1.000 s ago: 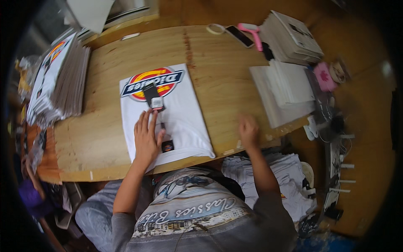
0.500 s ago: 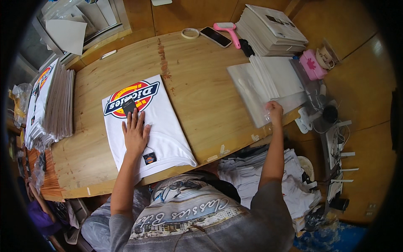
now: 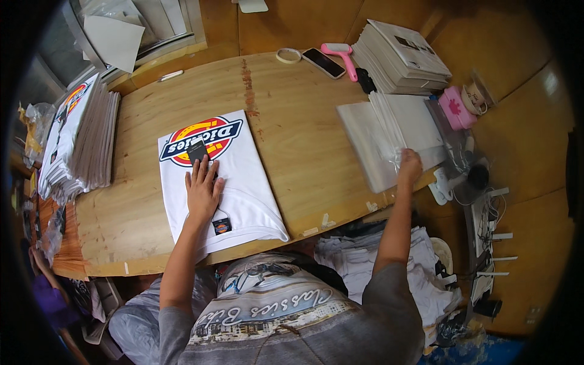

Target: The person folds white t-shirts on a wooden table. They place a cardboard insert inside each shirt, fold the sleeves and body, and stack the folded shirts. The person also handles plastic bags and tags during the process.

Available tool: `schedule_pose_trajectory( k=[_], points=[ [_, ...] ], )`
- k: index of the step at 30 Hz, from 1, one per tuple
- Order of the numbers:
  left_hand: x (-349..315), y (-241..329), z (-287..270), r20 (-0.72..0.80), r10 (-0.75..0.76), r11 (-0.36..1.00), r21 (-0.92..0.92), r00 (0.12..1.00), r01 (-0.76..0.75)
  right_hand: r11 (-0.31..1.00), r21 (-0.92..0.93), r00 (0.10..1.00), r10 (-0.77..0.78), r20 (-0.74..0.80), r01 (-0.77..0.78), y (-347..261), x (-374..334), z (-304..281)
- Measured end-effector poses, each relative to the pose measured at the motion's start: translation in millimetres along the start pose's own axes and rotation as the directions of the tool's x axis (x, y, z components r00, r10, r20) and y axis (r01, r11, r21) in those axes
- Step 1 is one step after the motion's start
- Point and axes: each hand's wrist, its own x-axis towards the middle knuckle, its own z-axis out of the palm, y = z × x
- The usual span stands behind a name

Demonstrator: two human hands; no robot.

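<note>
Left hand (image 3: 205,190) palm down on the folded white shirt (image 3: 242,179), fingers long and slightly spread, tips right by the black hang tag (image 3: 196,151); it presses, nothing gripped. The shirt lies left of the middle of the desk (image 3: 298,131), collar end at the near edge. And across on the right, the right hand (image 3: 410,165) is at the clear plastic sleeves (image 3: 364,145) near the desk's right end, fingers curled in, plastic crinkled at the fingertips; pinched or merely touched, I can't tell.

Here's the danger: thin sleeves like these may cling, so a tug could bring two at once or drag the loose pile askew toward that near right corner. A hard pinch could crease the film. Over on the shirt, a sideways slide of the left palm could ruck the cloth or twist the tag, and a pull toward the body could tip that collar end over the near edge, loosening the fold.
</note>
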Motion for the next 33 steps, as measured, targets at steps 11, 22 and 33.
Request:
schedule_pose_trajectory(
  k=[11, 22, 33],
  points=[
    [0, -12, -1, -0.049, -0.025, 0.967, -0.255, 0.998, 0.012, 0.989, 0.093, 0.962, -0.089, -0.257, 0.116, -71, 37, -24],
    [-2, -9, -1, -0.209, -0.007, 0.941, -0.333, 0.978, -0.065, 0.907, 0.119, 0.895, -0.363, -0.259, 0.403, -169, 24, -94],
    [60, 149, -137, -0.637, 0.061, 0.508, -0.643, 0.768, -0.574, 0.437, 0.885, 0.621, -0.741, 0.254, 0.160, -319, -4, -197]
  ],
)
